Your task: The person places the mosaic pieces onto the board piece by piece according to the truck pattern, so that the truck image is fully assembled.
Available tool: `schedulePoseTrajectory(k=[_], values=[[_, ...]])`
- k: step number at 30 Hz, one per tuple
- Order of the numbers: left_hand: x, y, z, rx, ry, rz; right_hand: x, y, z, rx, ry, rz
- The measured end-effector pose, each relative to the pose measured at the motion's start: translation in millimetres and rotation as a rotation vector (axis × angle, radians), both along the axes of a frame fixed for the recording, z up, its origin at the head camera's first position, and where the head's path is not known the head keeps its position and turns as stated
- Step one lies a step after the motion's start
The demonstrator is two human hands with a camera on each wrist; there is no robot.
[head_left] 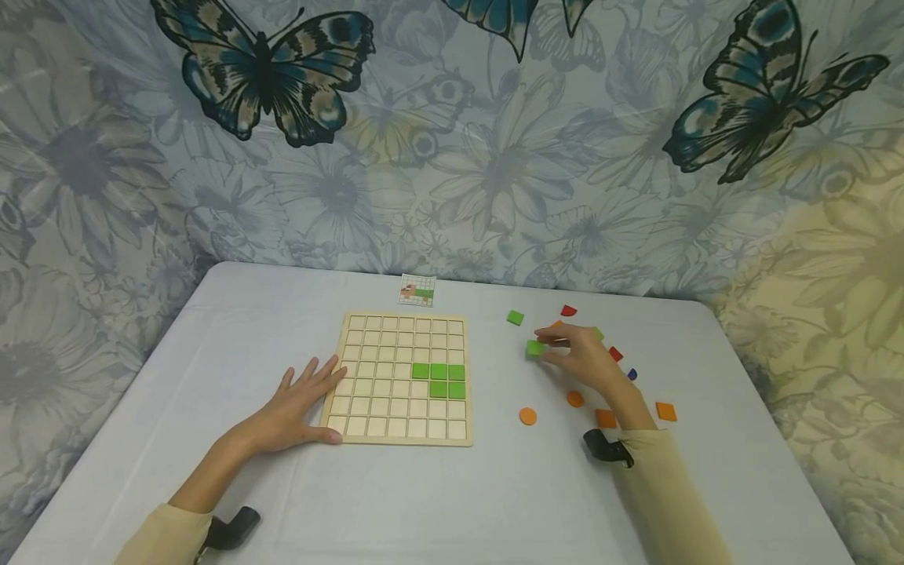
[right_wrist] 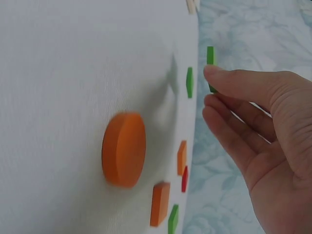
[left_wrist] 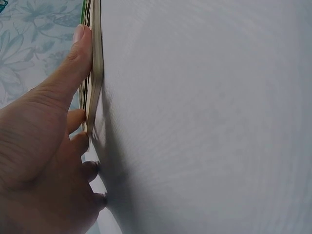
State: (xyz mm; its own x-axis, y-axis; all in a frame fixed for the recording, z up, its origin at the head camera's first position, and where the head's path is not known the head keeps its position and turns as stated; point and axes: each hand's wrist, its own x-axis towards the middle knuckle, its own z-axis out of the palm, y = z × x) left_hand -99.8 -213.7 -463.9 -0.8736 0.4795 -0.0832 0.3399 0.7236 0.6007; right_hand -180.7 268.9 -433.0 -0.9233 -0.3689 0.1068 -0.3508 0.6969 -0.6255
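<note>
A wooden grid board (head_left: 384,386) lies on the table with several green square tiles (head_left: 439,371) in cells at its right side. My left hand (head_left: 297,408) rests at the board's left edge, fingers spread; in the left wrist view the thumb (left_wrist: 73,61) lies along the board's rim (left_wrist: 96,53). My right hand (head_left: 582,359) pinches another green square tile (head_left: 534,348) between thumb and fingers. The right wrist view shows this green tile (right_wrist: 210,55) held above the tabletop, partly hidden by the thumb.
Loose pieces lie around my right hand: a green tile (head_left: 515,318), orange circles (head_left: 528,417), orange squares (head_left: 666,412), red pieces (head_left: 568,311) and a blue piece (head_left: 632,374). A small pattern card (head_left: 417,290) lies behind the board. Butterfly-patterned fabric (head_left: 494,180) hangs behind the table.
</note>
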Motion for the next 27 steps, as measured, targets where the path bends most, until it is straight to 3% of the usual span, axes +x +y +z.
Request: schedulePoseTrajectory(k=[15, 27], values=[[1.3, 2.1, 3.0, 0.014, 0.011, -0.001, -3.4, -31.5, -4.6, -0.037, 0.014, 0.083], [1.0, 1.6, 2.7, -0.009, 0.017, -0.004, -3.4, -58.4, -2.2, -0.03, 0.01, 0.092]])
